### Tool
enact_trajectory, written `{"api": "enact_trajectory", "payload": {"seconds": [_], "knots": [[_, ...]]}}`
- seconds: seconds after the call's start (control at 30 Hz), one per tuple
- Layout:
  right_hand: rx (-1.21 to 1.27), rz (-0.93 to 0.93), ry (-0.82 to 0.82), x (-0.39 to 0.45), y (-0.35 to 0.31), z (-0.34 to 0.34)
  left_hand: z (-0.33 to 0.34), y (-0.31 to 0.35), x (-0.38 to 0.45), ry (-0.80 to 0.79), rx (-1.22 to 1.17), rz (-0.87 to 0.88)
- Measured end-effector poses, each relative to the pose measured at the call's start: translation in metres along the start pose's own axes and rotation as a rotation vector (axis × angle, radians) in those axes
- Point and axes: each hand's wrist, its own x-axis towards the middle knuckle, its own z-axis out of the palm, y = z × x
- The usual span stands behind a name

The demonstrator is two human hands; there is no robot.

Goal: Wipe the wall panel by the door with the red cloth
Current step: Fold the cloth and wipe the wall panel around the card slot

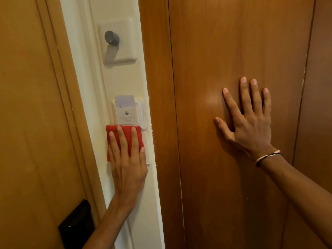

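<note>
A narrow cream wall panel [124, 81] runs between the door on the left and brown wood panelling on the right. My left hand [127, 164] presses the folded red cloth [125, 131] flat against a white switch plate [147, 155], just below the key-card holder [127, 114]. The cloth covers most of that plate. My right hand [249, 121] lies flat with fingers spread on the wood panelling [224, 51], holding nothing.
A white key card [124, 100] sticks out of the holder. Higher up sits a white plate with a grey round dial [111, 38]. The light wooden door [27, 105] at left carries a black lock plate [77, 225] near the bottom.
</note>
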Motion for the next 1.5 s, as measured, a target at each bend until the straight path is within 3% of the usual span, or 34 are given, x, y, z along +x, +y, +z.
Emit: {"api": "enact_trajectory", "payload": {"seconds": [0.2, 0.37, 0.53, 0.73, 0.9, 0.97, 1.07, 1.1, 1.23, 1.3, 1.5], "knots": [[0.008, -0.002, -0.005, 0.0, 0.0, -0.001, 0.009, 0.012, 0.0, 0.027, 0.109, 0.135], [0.013, -0.004, -0.001, -0.001, 0.0, 0.0, 0.011, 0.01, 0.01, 0.094, -0.037, -0.14], [0.016, -0.006, 0.0, 0.0, 0.0, 0.0, 0.019, 0.023, 0.0, 0.066, 0.092, 0.154], [0.024, -0.003, -0.015, -0.001, 0.001, -0.001, 0.014, 0.011, 0.019, 0.164, -0.106, -0.23], [0.017, -0.005, -0.013, -0.001, -0.001, -0.002, 0.018, 0.018, -0.002, 0.078, 0.086, 0.116], [0.021, -0.004, -0.021, -0.001, 0.0, -0.002, 0.016, 0.016, 0.002, 0.083, 0.042, 0.036], [0.031, -0.003, -0.028, -0.001, 0.001, -0.002, 0.013, 0.012, 0.013, 0.123, -0.103, -0.248], [0.03, -0.001, -0.028, -0.001, 0.001, -0.003, 0.013, 0.012, 0.012, 0.131, -0.085, -0.242], [0.032, 0.002, -0.02, -0.002, -0.001, -0.002, 0.016, 0.012, -0.002, 0.075, 0.111, 0.068], [0.032, -0.005, -0.021, -0.002, 0.001, -0.002, 0.014, 0.009, 0.0, 0.073, 0.117, 0.095], [0.04, -0.016, -0.033, -0.002, 0.0, -0.004, 0.0, 0.008, 0.01, 0.093, -0.21, -0.182]]}}
